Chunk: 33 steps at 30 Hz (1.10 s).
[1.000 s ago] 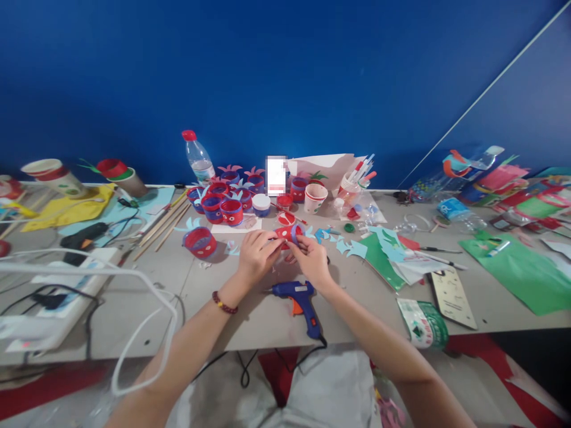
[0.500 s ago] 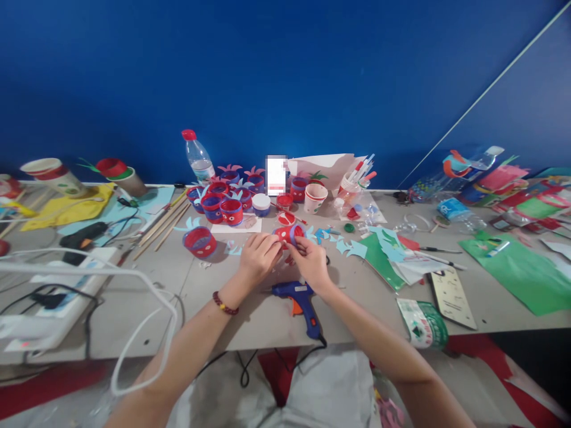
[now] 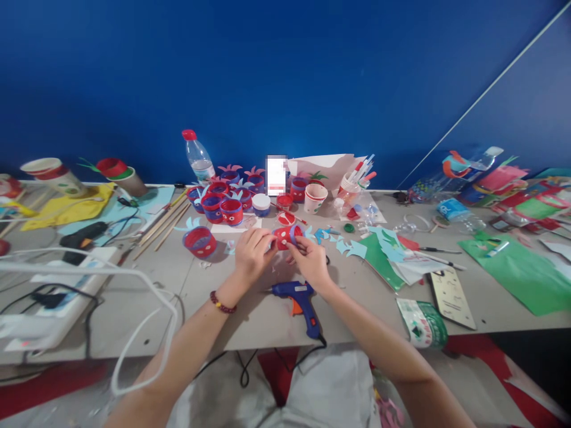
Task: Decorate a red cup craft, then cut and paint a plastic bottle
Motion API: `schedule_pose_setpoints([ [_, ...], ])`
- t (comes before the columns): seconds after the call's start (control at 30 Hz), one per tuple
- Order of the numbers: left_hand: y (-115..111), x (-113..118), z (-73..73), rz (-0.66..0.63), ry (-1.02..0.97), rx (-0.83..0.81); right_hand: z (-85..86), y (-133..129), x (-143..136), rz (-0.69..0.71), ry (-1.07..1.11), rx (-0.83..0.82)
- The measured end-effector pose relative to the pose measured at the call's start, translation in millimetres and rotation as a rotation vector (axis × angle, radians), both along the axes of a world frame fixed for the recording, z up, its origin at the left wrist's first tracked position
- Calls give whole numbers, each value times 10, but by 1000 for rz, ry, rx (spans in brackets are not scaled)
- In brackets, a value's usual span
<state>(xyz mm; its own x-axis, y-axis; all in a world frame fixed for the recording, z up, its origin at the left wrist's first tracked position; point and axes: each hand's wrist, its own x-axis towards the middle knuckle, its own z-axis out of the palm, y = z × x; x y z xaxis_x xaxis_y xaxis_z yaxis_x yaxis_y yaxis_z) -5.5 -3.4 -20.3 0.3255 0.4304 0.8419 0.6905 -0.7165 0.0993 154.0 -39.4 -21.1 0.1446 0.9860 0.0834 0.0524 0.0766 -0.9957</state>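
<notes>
A red cup with a blue rim and white spots [image 3: 284, 238] lies on its side between my hands. My right hand [image 3: 310, 255] has its thumb and fingers closed on the cup's rim side. My left hand [image 3: 253, 252] is at the cup's other end, its fingers pinched together; whatever they hold is too small to make out. Below my hands a blue glue gun [image 3: 301, 300] lies on the table, nozzle to the left. Another red and blue cup with light blue leaves [image 3: 200, 242] stands left of my left hand.
Several decorated cups [image 3: 231, 211] and a bottle with a red cap [image 3: 198, 157] stand behind. Paper cutouts [image 3: 350, 246] and green paper [image 3: 521, 270] lie to the right. At left are wooden sticks [image 3: 164, 223], a power strip [image 3: 74, 306] and a looping white cable [image 3: 172, 321].
My left hand has moved slightly left, away from the cup, and more of the cup's red side shows. My right hand keeps its grip in nearly the same place.
</notes>
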Motion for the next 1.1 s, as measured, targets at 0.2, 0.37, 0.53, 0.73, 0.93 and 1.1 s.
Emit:
schedule_pose_setpoints([
  [0.2, 25, 14, 28, -45, -92, -44, 152, -4, -13, 28, 122, -88],
  [0.37, -26, 39, 63, -74, -97, -203, 164, 14, 16, 59, 183, -124],
  [0.53, -6, 29, 69, -216, -106, -353, 114, 35, 60, 88, 277, -113],
  [0.73, -23, 52, 26, -255, -125, -450, 83, 43, 73, 108, 233, -74],
  [0.93, -36, 56, 12, -220, -129, -428, 128, 34, 57, 118, 196, -88],
  [1.1, -34, 60, 10, -208, -138, -425, 126, 47, 57, 121, 225, -100],
])
